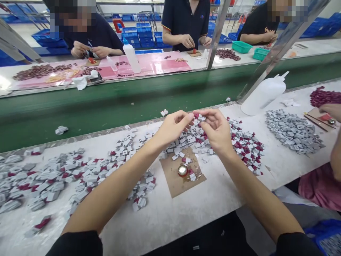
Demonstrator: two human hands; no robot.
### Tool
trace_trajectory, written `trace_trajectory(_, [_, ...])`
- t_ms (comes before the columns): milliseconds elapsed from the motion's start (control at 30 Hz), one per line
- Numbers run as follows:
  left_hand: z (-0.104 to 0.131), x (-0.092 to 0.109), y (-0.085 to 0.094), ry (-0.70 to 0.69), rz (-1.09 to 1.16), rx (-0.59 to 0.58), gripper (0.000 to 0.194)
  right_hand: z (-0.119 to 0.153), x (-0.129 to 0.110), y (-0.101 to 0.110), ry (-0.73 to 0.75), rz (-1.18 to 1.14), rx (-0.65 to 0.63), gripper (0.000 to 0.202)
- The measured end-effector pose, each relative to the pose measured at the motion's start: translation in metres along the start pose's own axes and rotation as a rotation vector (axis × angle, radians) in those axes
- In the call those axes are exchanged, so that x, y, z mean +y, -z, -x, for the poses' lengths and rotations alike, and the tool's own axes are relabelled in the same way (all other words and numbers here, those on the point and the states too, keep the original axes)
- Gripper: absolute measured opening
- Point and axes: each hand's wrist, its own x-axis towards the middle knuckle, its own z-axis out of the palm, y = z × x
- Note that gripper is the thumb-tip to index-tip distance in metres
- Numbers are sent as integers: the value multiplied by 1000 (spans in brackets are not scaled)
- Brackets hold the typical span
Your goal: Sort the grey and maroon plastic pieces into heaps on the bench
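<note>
Both of my hands are raised over the far part of a heap of small grey and dark red pieces [125,147]. My right hand [217,129] pinches a small grey and dark red piece [199,117] between thumb and fingers. Close by on its left, my left hand [177,124] has its thumb and fingertips pressed together; what they hold, if anything, is too small to make out. Below the hands, a brown cardboard square [173,183] lies on the table, bearing a round red-rimmed metal cap [182,170] and a few loose pieces.
A white bottle [262,94] stands at the back right beside a metal post. Further right are a grey pile [293,131] and another person's hand [331,110]. Across a green divider [112,106], several people work at another table with small parts and bottles.
</note>
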Motion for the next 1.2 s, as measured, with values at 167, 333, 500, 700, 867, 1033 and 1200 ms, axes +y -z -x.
trace_trajectory(167, [35, 8, -8, -24, 136, -60, 44, 37, -15, 2, 4, -6, -54, 18])
trace_trajectory(333, [62, 9, -4, 8, 14, -59, 30, 58, -18, 16, -104, 46, -128, 24])
trace_trajectory(500, [85, 8, -4, 55, -112, -101, 19, 75, -19, 20, -173, 75, -166, 17])
trace_trajectory(700, [97, -14, 22, -130, -681, -136, 32, 100, -28, 30, -169, 238, -188, 10])
trace_trajectory(867, [96, -31, 27, -217, -887, -200, 22, 119, -34, 30, -178, 354, -256, 8])
trace_trajectory(1033, [109, -27, 27, -200, -972, -7, 21, 127, -35, 33, -200, 339, -230, 7])
trace_trajectory(1200, [133, -35, 33, -74, -1064, 188, 7, 130, -32, 38, -234, 321, -178, 7])
